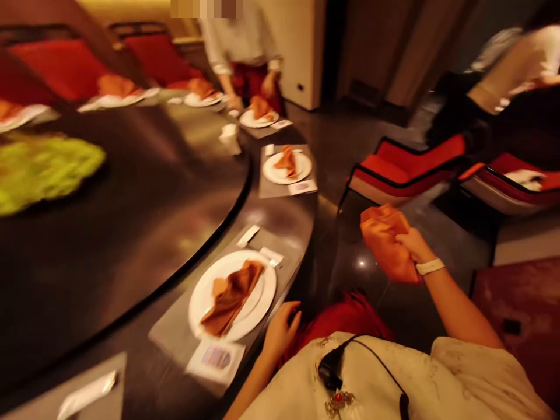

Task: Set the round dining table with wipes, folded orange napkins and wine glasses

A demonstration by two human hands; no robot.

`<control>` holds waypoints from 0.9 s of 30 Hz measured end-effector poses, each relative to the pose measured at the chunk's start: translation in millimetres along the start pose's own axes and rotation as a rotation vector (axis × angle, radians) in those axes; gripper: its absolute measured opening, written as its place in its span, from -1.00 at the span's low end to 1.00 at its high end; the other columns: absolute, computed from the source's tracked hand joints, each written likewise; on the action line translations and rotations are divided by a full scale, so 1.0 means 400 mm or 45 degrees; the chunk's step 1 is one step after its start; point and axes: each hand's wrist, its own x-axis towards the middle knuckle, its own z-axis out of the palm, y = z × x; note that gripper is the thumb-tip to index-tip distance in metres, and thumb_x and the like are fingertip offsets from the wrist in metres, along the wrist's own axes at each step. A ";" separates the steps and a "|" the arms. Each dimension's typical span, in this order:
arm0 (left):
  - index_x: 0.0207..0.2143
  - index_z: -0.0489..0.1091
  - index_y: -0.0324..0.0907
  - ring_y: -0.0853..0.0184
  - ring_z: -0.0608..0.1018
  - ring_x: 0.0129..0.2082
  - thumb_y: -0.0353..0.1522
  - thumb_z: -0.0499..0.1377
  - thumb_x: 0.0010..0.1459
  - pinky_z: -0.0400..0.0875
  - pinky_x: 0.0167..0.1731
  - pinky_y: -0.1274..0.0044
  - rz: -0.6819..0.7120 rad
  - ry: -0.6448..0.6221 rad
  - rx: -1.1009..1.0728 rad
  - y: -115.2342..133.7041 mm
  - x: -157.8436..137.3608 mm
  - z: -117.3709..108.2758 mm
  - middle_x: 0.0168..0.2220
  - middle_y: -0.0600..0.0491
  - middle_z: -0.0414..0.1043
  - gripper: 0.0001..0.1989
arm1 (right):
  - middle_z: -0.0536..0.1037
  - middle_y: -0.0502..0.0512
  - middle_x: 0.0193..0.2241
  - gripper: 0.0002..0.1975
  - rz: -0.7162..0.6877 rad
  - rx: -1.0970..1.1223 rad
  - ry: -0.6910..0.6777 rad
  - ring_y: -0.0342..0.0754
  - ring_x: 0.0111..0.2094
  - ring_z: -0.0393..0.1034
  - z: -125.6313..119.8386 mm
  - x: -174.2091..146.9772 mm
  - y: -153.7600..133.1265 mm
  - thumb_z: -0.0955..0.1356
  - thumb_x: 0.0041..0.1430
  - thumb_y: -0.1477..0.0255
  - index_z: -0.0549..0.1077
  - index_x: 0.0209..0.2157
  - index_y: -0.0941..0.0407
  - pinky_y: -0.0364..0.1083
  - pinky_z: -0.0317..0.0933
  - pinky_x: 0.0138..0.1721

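Observation:
Out to the right, over the dark floor, my right hand (417,246) is closed round a bunched orange cloth napkin (382,236). My left hand (282,326) hangs low beside the table edge, its fingers loosely bent and apart with nothing seen in them. Nearest to it is a white plate (196,291) bearing a folded orange napkin (234,294). This plate lies on a grey placemat (168,332), with a white printed packet (216,359) at its near side and a small white packet (248,235) beyond it.
The round dark table (282,219) carries a turntable (131,256) with a green centrepiece (44,169). More plates with orange napkins follow the rim. A co-worker (242,41) stands at the far side. Red chairs (406,166) stand to the right, near another person (507,76).

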 end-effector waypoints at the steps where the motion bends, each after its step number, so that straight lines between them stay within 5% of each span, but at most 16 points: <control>1: 0.05 0.37 -0.14 0.26 0.57 -0.13 -0.28 0.07 0.28 0.49 -0.02 0.31 0.072 -0.105 -0.023 0.045 0.070 0.058 -0.04 -0.07 0.47 -0.68 | 0.37 -0.03 -0.55 -0.76 0.042 0.025 -0.003 -0.20 -0.52 0.24 -0.025 -0.013 0.059 0.38 0.17 0.31 0.41 -0.41 0.22 -0.19 0.20 -0.49; 5: 0.29 0.08 -0.09 0.16 0.46 0.12 -0.26 0.23 0.18 0.45 0.05 0.26 0.419 -0.363 -0.066 0.283 0.374 0.318 0.28 -0.19 0.13 -0.33 | 0.40 -0.05 -0.54 -0.78 0.245 0.116 -0.080 -0.21 -0.51 0.27 -0.113 -0.031 0.275 0.41 0.15 0.32 0.45 -0.37 0.22 -0.21 0.19 -0.47; 9: 0.36 -0.06 -0.10 -0.05 0.15 0.36 -0.16 0.40 0.00 0.25 0.22 0.12 0.848 -0.706 -0.068 0.606 0.631 0.552 0.41 -0.30 -0.23 -0.01 | 0.34 -0.07 -0.64 -0.95 0.453 0.167 -0.364 -0.22 -0.56 0.18 -0.223 -0.025 0.421 0.38 -0.06 0.54 0.44 -0.52 0.24 -0.21 -0.01 -0.54; 13: 0.29 0.16 -0.06 -0.05 0.24 0.31 -0.14 0.45 -0.09 0.04 0.29 0.04 1.123 -1.254 0.155 0.888 0.813 0.732 0.32 -0.21 0.13 -0.08 | 0.23 -0.10 -0.67 -0.89 0.449 0.121 -0.503 -0.25 -0.60 0.11 -0.382 0.012 0.504 0.34 -0.17 0.57 0.29 -0.64 0.19 -0.20 -0.12 -0.55; 18: 0.09 0.40 -0.06 0.16 0.52 -0.01 -0.22 0.40 -0.06 0.38 0.04 0.38 1.144 -1.831 0.338 1.123 1.028 0.953 0.01 -0.01 0.47 -0.39 | 0.08 -0.11 -0.67 -0.83 0.323 -0.083 -0.528 -0.26 -0.59 0.01 -0.568 0.163 0.615 0.32 -0.19 0.55 0.18 -0.65 0.16 -0.18 -0.15 -0.52; 22: 0.11 0.41 0.00 0.10 0.55 -0.12 -0.26 0.35 -0.04 0.39 -0.10 0.40 1.353 -1.969 0.589 1.338 1.248 1.097 -0.07 -0.01 0.51 -0.40 | 0.23 -0.09 -0.60 -0.95 0.369 -0.124 -0.453 -0.22 -0.53 0.11 -0.733 0.354 0.703 0.31 -0.12 0.50 0.40 -0.51 0.16 -0.19 -0.10 -0.48; 27: -0.06 0.53 0.02 0.03 0.54 -0.10 -0.15 0.34 -0.03 0.32 0.02 0.33 1.236 -1.998 0.431 1.696 1.558 1.193 -0.15 -0.01 0.53 -0.56 | 0.57 -0.02 -0.26 -0.60 0.260 0.011 -0.251 -0.06 -0.26 0.43 -0.988 0.605 0.729 0.28 -0.02 0.44 0.55 -0.12 0.07 -0.19 0.12 -0.28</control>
